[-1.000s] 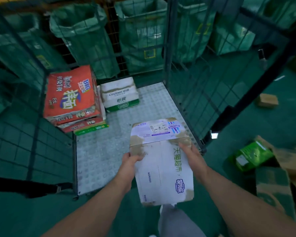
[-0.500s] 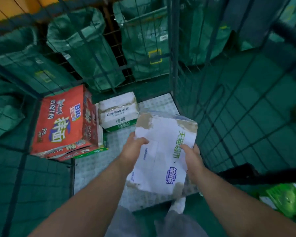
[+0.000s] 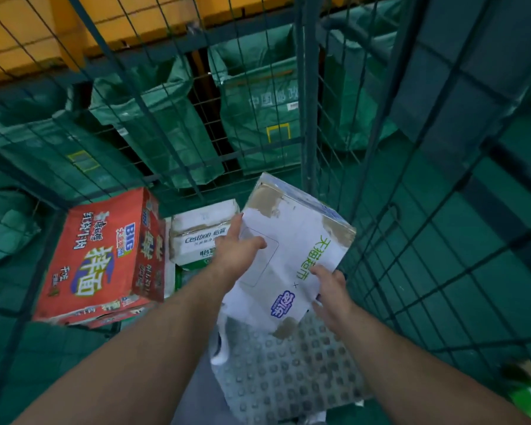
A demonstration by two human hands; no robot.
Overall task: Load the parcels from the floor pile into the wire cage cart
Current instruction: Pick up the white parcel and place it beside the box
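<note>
White parcel (image 3: 298, 240) held tilted inside the wire cage cart (image 3: 308, 118), above its studded floor (image 3: 288, 381), just right of the Cestbon box (image 3: 196, 237). Left grip (image 3: 238, 250) clamped on its left edge. Right grip (image 3: 331, 289) clasps the near-right edge, fingers probably underneath.

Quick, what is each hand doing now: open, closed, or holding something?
Left hand: grips the left edge of the white cardboard box with green lettering.
Right hand: holds the same box's right edge.

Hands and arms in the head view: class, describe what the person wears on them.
Nothing shows: the left hand and right hand are ungloved and ringless; the left forearm and right forearm run bare to the frame edge, without sleeve, watch or band.
</note>
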